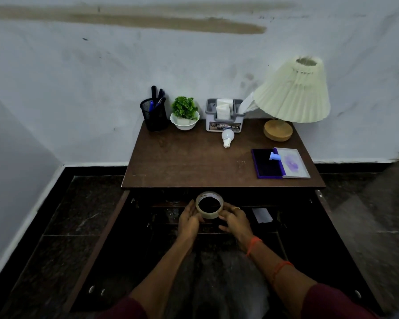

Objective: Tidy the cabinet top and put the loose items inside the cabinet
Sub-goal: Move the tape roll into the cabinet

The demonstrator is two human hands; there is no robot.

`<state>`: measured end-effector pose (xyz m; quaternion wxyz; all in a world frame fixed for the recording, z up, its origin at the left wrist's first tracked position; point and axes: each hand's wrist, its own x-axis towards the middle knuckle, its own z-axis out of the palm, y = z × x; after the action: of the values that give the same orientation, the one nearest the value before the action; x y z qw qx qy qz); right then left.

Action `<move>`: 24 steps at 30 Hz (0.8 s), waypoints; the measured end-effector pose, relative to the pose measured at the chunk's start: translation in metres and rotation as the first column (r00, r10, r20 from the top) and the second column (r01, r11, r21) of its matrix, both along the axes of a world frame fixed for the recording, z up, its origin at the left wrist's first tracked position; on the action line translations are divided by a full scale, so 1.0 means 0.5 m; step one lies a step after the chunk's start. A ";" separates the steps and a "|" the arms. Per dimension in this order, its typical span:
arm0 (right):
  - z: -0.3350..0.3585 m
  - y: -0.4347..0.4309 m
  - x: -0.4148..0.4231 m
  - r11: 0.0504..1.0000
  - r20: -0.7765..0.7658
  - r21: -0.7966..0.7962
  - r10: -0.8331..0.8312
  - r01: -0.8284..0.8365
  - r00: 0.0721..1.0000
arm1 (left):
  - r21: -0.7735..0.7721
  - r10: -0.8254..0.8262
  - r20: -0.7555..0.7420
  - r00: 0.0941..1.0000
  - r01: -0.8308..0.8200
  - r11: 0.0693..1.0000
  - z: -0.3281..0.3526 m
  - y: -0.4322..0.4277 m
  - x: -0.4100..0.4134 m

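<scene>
A clear tape roll (209,215) is held between both hands just below the front edge of the brown cabinet top (189,162). My left hand (189,218) grips its left side and my right hand (234,218) its right side, in front of the dark open cabinet interior (171,203). On the top lie a white light bulb (227,137) and an open purple stamp pad (280,163) with a small blue stamp on it.
Along the wall stand a black mesh pen holder (154,116), a small green plant in a white bowl (184,116), a grey tissue box (224,116) and a pleated table lamp (290,97). Both cabinet doors (97,245) hang open. A white card (262,215) lies inside.
</scene>
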<state>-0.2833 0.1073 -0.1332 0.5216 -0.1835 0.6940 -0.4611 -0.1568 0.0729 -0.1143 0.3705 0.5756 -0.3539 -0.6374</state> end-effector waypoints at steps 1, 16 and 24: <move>-0.015 -0.019 -0.004 1.000 0.005 0.015 0.002 -0.002 1.000 | -0.003 -0.004 0.015 1.000 0.004 1.000 -0.018 -0.017 -0.003; -0.138 -0.182 -0.042 0.982 0.134 0.127 -0.157 0.140 0.978 | 0.172 0.057 0.118 0.991 -0.076 0.982 -0.123 -0.138 -0.051; -0.128 -0.173 -0.015 0.976 0.206 0.038 -0.216 0.213 0.954 | 0.138 0.072 0.076 0.995 -0.082 0.987 -0.103 -0.128 -0.049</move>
<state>-0.2910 0.0205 -0.1975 0.5400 -0.0537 0.6545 -0.5265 -0.1815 0.0090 -0.1656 0.3404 0.6358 -0.2983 -0.6252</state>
